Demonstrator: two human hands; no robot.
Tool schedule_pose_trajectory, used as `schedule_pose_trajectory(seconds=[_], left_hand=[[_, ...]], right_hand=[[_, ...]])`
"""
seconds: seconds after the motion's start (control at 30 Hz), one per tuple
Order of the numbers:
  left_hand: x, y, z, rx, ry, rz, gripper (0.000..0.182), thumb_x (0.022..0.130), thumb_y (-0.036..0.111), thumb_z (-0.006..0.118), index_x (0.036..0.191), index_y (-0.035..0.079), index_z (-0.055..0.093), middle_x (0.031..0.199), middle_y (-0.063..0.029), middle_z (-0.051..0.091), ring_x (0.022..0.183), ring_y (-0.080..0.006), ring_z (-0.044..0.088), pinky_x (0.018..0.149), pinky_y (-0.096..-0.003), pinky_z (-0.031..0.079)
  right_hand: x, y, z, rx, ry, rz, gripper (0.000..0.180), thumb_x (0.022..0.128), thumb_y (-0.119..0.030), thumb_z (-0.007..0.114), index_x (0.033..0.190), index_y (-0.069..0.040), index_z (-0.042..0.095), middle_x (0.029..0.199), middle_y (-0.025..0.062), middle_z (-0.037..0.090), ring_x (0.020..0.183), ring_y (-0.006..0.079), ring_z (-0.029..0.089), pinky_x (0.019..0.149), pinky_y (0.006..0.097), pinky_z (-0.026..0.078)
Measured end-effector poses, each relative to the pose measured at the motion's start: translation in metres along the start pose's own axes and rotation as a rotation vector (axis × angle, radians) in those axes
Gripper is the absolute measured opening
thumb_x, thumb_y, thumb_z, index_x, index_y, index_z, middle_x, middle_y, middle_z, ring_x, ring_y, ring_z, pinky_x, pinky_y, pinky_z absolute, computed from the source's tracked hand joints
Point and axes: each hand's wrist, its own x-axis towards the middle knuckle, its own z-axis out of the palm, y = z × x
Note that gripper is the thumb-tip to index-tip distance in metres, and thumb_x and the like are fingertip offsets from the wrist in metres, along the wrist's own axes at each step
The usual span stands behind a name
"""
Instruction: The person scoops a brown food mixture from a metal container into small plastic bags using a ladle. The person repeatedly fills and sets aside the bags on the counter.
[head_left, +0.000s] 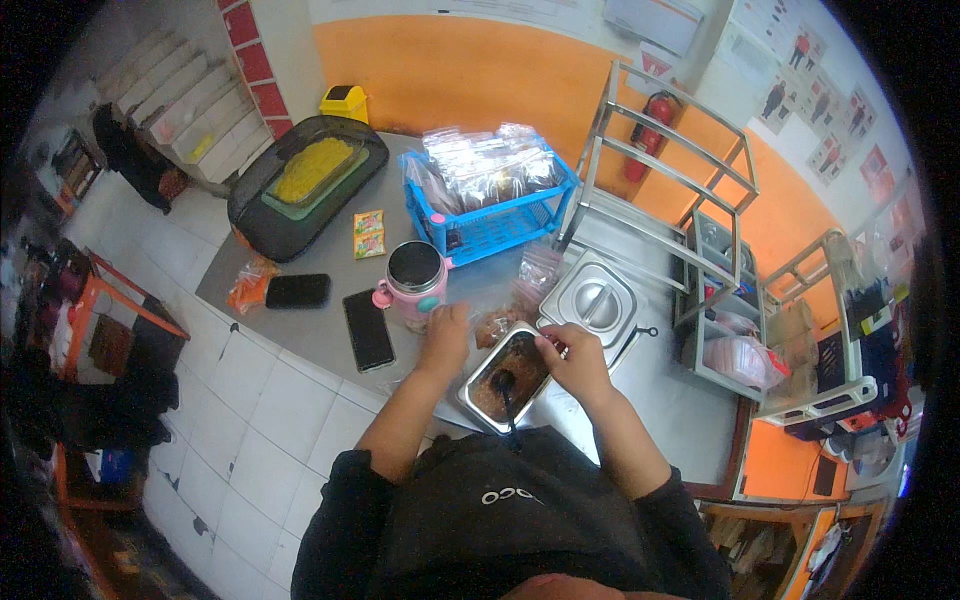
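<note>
A rectangular steel food pan (469, 397) in front of me holds brown sauce or relish, with a black-handled spoon or ladle (507, 397) standing in it. My right hand (577, 364) pinches the pan's far right corner between thumb and fingers. To the left of the pan, my left hand (448, 341) is raised beside a pink tumbler (412, 289); its fingers are blurred, and whether they hold anything is unclear. A clear plastic bag with brownish contents (495, 324) lies just beyond the pan. Against the right side sits a lidded steel pan (596, 296).
A blue basket (499, 236) of plastic-bagged items stands at the back. Two phones (369, 330), yellow sachets (369, 234), an orange bag (251, 285) and a dark tub (251, 199) with yellow food are on the left. A metal rack frame (667, 199) and grey drawers (724, 307) rise right.
</note>
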Motion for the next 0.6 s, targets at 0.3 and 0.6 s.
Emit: schedule_pose_trajectory(seconds=[0.3, 0.6], left_hand=[[-0.008, 0.054, -0.062, -0.532, 0.08, 0.037, 0.034, 0.076, 0.008, 0.063, 0.106, 0.002, 0.049, 0.085, -0.0104, 0.058, 0.085, -0.0271, 0.057, 0.079, -0.0365, 0.044], [-0.042, 0.088, -0.087, -0.182, 0.014, 0.193, 0.022, 0.078, 0.022, 0.063, 0.083, 0.001, 0.057, 0.077, -0.011, 0.06, 0.07, -0.0306, 0.055, 0.064, -0.0378, 0.044]], right_hand=[[0.0, -0.002, 0.021, 0.4, -0.345, 0.139, 0.024, 0.079, -0.017, 0.068, 0.098, -0.001, 0.065, 0.073, 0.002, 0.062, 0.063, 0.0071, 0.053, 0.06, 0.023, 0.045], [-0.01, -0.023, 0.0, 0.311, -0.476, -0.022, 0.014, 0.078, -0.013, 0.067, 0.075, 0.001, 0.065, 0.06, 0.0032, 0.059, 0.056, 0.0083, 0.052, 0.052, 0.0246, 0.042]])
